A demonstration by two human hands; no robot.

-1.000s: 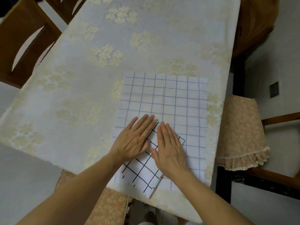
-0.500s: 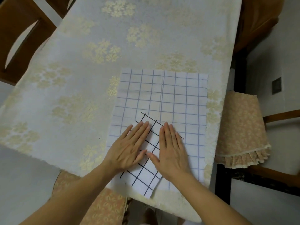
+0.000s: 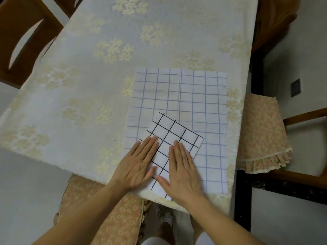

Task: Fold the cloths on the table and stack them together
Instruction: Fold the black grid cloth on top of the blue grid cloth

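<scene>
A small folded white cloth with a black grid (image 3: 174,134) lies tilted on top of a larger white cloth with a pale blue grid (image 3: 187,96), which is spread flat near the table's front right corner. My left hand (image 3: 137,165) rests flat, fingers together, on the near left part of the black-grid cloth. My right hand (image 3: 183,171) lies flat beside it on the cloth's near right part. Both palms press down and hold nothing. The near end of the black-grid cloth is hidden under my hands.
The table (image 3: 85,96) wears a cream floral tablecloth. A chair with a patterned seat cover (image 3: 261,133) stands at the right, a wooden chair (image 3: 23,38) at the far left, and a cushioned seat (image 3: 113,214) lies just below the front edge.
Both hands have slid back toward the table's front edge along the black-grid cloth, so more of its far end now shows. The cloths have stayed in place.
</scene>
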